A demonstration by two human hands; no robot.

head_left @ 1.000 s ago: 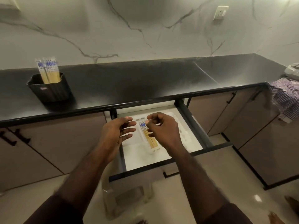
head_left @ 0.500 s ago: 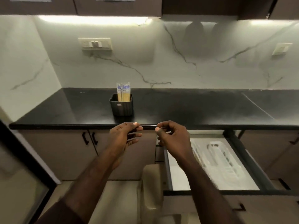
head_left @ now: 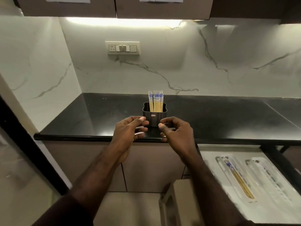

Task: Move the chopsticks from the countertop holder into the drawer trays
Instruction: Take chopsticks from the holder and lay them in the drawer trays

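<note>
Two hands hover empty in front of the holder (head_left: 154,118) on the counter (head_left: 211,121): the left hand (head_left: 128,132) and right hand (head_left: 176,132) both have fingers loosely curled, gripping nothing. One small bundle of chopsticks (head_left: 238,181) already lies lengthwise in a slot of the tray (head_left: 276,201) in the open drawer (head_left: 275,158), while a larger bunch (head_left: 156,101) remains upright in the holder, so most of the job looks unfinished. Pale wooden shafts carry blue-and-white patterned tops, standing packed close together.
</note>
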